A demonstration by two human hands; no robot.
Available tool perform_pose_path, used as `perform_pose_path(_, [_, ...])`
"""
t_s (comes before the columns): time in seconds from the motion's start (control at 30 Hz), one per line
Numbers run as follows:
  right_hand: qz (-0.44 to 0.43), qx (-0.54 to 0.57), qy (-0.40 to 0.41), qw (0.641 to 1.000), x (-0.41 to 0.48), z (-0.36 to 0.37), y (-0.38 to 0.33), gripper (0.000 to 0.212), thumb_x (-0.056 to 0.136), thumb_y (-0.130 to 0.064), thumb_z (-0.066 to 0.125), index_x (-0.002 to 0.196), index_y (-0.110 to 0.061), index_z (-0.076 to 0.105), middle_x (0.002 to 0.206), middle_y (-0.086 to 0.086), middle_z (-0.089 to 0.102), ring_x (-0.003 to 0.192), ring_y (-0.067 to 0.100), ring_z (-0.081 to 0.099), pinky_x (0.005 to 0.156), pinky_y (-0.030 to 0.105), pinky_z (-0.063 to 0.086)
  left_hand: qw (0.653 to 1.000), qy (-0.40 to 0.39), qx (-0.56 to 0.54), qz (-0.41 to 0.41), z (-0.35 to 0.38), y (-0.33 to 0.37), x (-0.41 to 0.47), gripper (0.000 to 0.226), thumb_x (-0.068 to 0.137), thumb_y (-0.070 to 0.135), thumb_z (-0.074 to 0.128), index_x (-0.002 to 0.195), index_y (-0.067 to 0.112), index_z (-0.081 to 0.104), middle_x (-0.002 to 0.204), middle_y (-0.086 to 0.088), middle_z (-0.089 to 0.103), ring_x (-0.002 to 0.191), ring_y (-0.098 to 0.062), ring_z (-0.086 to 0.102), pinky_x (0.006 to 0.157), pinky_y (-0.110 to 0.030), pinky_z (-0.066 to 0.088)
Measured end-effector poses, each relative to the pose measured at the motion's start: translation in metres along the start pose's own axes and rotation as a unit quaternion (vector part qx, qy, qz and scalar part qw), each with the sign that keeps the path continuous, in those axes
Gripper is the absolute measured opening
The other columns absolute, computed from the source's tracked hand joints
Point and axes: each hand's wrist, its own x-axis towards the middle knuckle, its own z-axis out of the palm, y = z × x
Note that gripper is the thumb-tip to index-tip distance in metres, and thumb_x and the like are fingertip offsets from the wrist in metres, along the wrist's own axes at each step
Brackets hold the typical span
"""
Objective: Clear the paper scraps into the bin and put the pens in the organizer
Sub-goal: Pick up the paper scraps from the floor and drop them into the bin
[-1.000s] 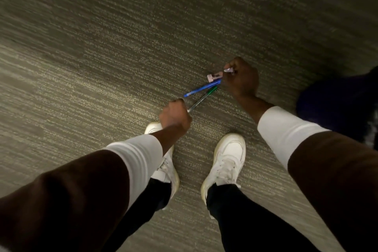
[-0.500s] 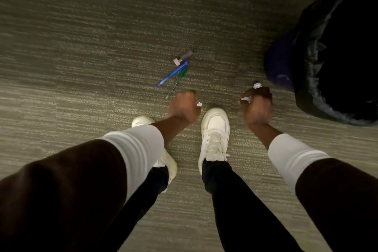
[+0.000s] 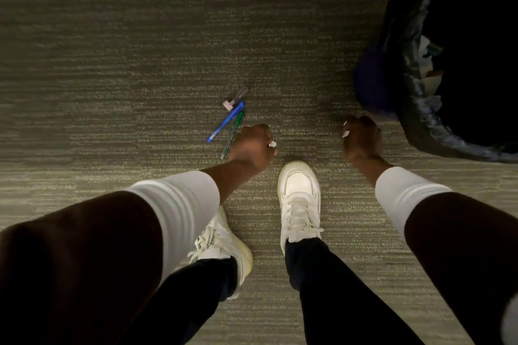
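Observation:
Three pens lie together on the carpet: a blue pen (image 3: 225, 122), a green pen (image 3: 235, 129) partly under my left hand, and a grey pen with a pale cap (image 3: 236, 97). My left hand (image 3: 251, 148) is a fist just right of them, with a white paper scrap (image 3: 272, 144) poking from its fingers. My right hand (image 3: 361, 138) is also closed, with white paper scraps (image 3: 346, 134) showing at its edge. It hovers just left of the bin (image 3: 426, 120), which has a black liner and paper scraps inside (image 3: 426, 64). No organizer is in view.
My two white shoes (image 3: 300, 199) stand on the striped grey-green carpet (image 3: 112, 78) below my hands. The bin fills the upper right corner. My white cuffs and dark brown sleeves cover the lower corners.
My hands left the pens on the floor and drew back closed on paper scraps. The view swung right and the bin came into sight; the right hand is nearer to it.

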Motion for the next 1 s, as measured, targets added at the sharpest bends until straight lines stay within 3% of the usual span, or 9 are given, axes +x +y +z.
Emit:
perform_pose_path(0.07, [0.018, 0.044, -0.011, 0.999, -0.005, -0.004, 0.003, 0.023, 0.095, 0.004, 0.055, 0.101, 0.001, 0.078, 0.111, 0.024, 0.076, 0.108, 0.041, 0.072, 0.089, 0.042, 0.059, 1.000, -0.004, 0.003, 0.001, -0.001, 0.001, -0.001, 0.024, 0.084, 0.029, 0.082, 0.100, 0.017, 0.068, 0.109, -0.012, 0.074, 0.104, -0.035, 0.071, 0.090, -0.046, 0.060])
perform_pose_path(0.2, [0.017, 0.140, -0.015, 0.990, -0.046, -0.026, -0.004, 0.018, 0.089, -0.004, 0.066, 0.098, -0.005, 0.082, 0.113, 0.015, 0.079, 0.108, 0.037, 0.073, 0.093, 0.037, 0.057, 1.000, -0.002, 0.008, 0.001, -0.014, 0.015, -0.015, 0.024, 0.084, 0.030, 0.082, 0.099, 0.017, 0.068, 0.107, -0.011, 0.076, 0.104, -0.034, 0.071, 0.090, -0.045, 0.060])
perform_pose_path(0.3, [-0.026, 0.192, -0.001, 0.981, -0.093, -0.052, -0.019, 0.017, 0.081, 0.000, 0.077, 0.092, -0.010, 0.084, 0.108, 0.009, 0.082, 0.101, 0.028, 0.077, 0.092, 0.029, 0.057, 1.000, 0.003, 0.007, 0.001, -0.030, 0.038, -0.037, 0.019, 0.083, 0.030, 0.084, 0.089, 0.022, 0.068, 0.097, -0.007, 0.078, 0.095, -0.031, 0.073, 0.079, -0.036, 0.058])
perform_pose_path(0.4, [-0.044, 0.239, 0.028, 0.970, -0.132, -0.084, -0.029, 0.017, 0.081, 0.002, 0.078, 0.087, -0.013, 0.082, 0.103, 0.007, 0.082, 0.093, 0.025, 0.077, 0.084, 0.025, 0.055, 1.000, 0.002, -0.027, 0.002, -0.047, 0.065, -0.060, 0.029, 0.081, 0.028, 0.088, 0.077, 0.025, 0.060, 0.087, -0.006, 0.076, 0.085, -0.029, 0.073, 0.069, -0.033, 0.053])
perform_pose_path(0.5, [-0.046, 0.271, 0.056, 0.960, -0.162, -0.122, -0.035, 0.016, 0.083, 0.002, 0.075, 0.088, -0.013, 0.079, 0.102, 0.006, 0.080, 0.087, 0.024, 0.075, 0.079, 0.026, 0.054, 0.998, 0.003, -0.062, 0.002, -0.066, 0.098, -0.082, 0.025, 0.082, 0.028, 0.089, 0.080, 0.018, 0.067, 0.086, -0.009, 0.079, 0.086, -0.030, 0.075, 0.078, -0.037, 0.060])
perform_pose_path(0.6, [-0.025, 0.278, 0.077, 0.957, -0.180, -0.166, -0.037, 0.016, 0.082, -0.001, 0.076, 0.086, -0.016, 0.077, 0.096, 0.003, 0.079, 0.075, 0.016, 0.067, 0.071, 0.020, 0.043, 0.994, 0.026, -0.107, 0.019, -0.086, 0.136, -0.103, 0.022, 0.084, 0.026, 0.089, 0.084, 0.015, 0.071, 0.083, -0.006, 0.080, 0.083, -0.026, 0.077, 0.079, -0.036, 0.062])
perform_pose_path(0.73, [-0.016, 0.299, 0.120, 0.946, -0.188, -0.225, -0.024, 0.013, 0.081, -0.004, 0.077, 0.087, -0.015, 0.077, 0.093, 0.005, 0.079, 0.080, 0.022, 0.072, 0.074, 0.035, 0.058, 0.981, 0.047, -0.179, 0.049, -0.109, 0.191, -0.121, 0.020, 0.086, 0.023, 0.088, 0.086, 0.010, 0.073, 0.077, -0.006, 0.077, 0.072, -0.028, 0.077, 0.073, -0.041, 0.065])
perform_pose_path(0.83, [0.039, 0.338, 0.135, 0.930, -0.177, -0.257, -0.003, 0.010, 0.083, -0.010, 0.077, 0.091, -0.016, 0.078, 0.092, 0.005, 0.080, 0.082, 0.026, 0.075, 0.075, 0.047, 0.062, 0.979, 0.070, -0.174, 0.080, -0.121, 0.231, -0.126, 0.019, 0.087, 0.027, 0.087, 0.085, 0.014, 0.073, 0.075, -0.002, 0.076, 0.069, -0.023, 0.073, 0.071, -0.037, 0.063])
perform_pose_path(1.0, [0.143, 0.397, 0.123, 0.898, -0.143, -0.287, 0.027, 0.017, 0.076, -0.024, 0.072, 0.090, -0.017, 0.077, 0.087, 0.007, 0.079, 0.081, 0.029, 0.077, 0.075, 0.054, 0.064, 0.982, 0.051, -0.150, 0.098, -0.121, 0.284, -0.118, 0.016, 0.088, 0.027, 0.083, 0.085, 0.017, 0.072, 0.089, -0.011, 0.079, 0.087, -0.033, 0.076, 0.078, -0.041, 0.063])
